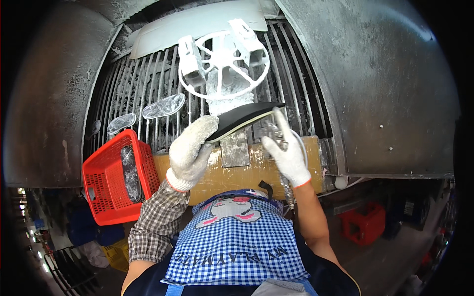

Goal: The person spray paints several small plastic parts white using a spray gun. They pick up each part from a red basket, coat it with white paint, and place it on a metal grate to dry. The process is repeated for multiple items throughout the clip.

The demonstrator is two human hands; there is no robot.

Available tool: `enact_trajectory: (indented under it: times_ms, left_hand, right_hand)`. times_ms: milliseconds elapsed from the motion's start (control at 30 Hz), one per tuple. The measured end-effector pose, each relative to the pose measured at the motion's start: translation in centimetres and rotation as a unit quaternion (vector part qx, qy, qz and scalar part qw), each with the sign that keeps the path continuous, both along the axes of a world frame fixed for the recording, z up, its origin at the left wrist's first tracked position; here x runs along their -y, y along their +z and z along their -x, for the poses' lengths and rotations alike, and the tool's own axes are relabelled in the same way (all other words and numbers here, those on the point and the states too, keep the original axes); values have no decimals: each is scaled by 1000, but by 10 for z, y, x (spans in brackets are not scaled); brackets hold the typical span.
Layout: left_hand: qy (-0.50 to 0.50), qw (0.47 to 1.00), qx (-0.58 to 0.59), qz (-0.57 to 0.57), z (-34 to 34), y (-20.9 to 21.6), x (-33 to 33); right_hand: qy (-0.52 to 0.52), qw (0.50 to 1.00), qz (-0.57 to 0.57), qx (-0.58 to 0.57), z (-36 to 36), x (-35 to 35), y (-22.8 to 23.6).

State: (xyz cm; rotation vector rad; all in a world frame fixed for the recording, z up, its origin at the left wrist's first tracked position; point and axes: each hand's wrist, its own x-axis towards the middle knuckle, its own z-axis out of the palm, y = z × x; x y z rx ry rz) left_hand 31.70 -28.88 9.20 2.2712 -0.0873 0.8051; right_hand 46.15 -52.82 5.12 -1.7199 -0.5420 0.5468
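Evidently, the gloved left hand [191, 148] is closed around one end of a black sole-shaped piece [242, 118], tilted above the near edge of the slatted grate [163, 74], just before a white-crusted wheel [223, 58]. The gloved right hand [289, 157] is partly open, forefinger stretched to the other end (touching or not, I cannot tell), beside a shiny metal tool [273, 134]; its hold on that is unclear. A red basket [101, 185] stands left.

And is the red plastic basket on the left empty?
Not empty: at least one long, dark, sole-shaped piece is inside the red plastic basket.
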Motion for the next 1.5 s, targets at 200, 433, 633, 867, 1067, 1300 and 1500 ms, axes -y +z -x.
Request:
enact_trajectory:
  times_ms: [200,433,633,867,1067,1300,1500]
  left_hand:
    - [91,961,35,260,-21,46,-12]
    - [31,859,73,506,-67,103,-87]
    - [57,837,74,540,-118,105,-151]
    - [49,851,19,522,-138,90,-171]
    - [64,854,-17,516,-156,81,-176]
    - [176,916,-89,349,-152,88,-179]
    - [200,927,-115,295,-151,82,-176]
  right_hand:
    - [-107,990,-73,-61,-17,29,-8]
    - [-128,988,-54,-60,-6,55,-15]
    - [-133,989,-23,-52,0,57,-22]
    - [-119,991,-33,-46,3,59,-20]
    - [-132,989,-49,-39,8,54,-17]
    - [-124,988,-66,-67,8,54,-21]
    - [-137,984,-79,-78,12,52,-17]
